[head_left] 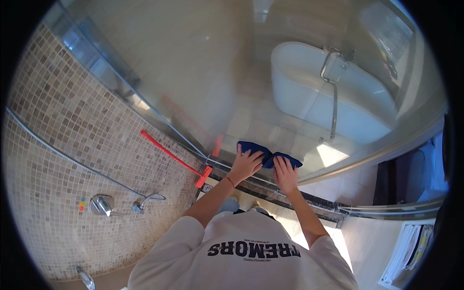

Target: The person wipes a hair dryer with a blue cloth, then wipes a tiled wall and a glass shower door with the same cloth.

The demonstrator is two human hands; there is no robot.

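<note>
A dark blue cloth point(253, 147) lies against the curved glass panel point(193, 72) in front of me, narrowed in the middle between my hands. My left hand point(245, 166) holds its left half, fingers bent over the fabric. On the other half, my right hand point(286, 177) grips the cloth from the near side with its fingertips on top. Both arms reach forward, and the hands are a short way apart. The palms' undersides are hidden.
Left of me, a red long-handled squeegee point(169, 153) leans by the mosaic-tiled wall point(96, 125). That wall bears a shower valve point(101, 205) and a hose point(72, 157). Beyond the glass stands a white bathtub point(309, 87) with a metal tap point(333, 67). A dark sill point(261, 186) runs below.
</note>
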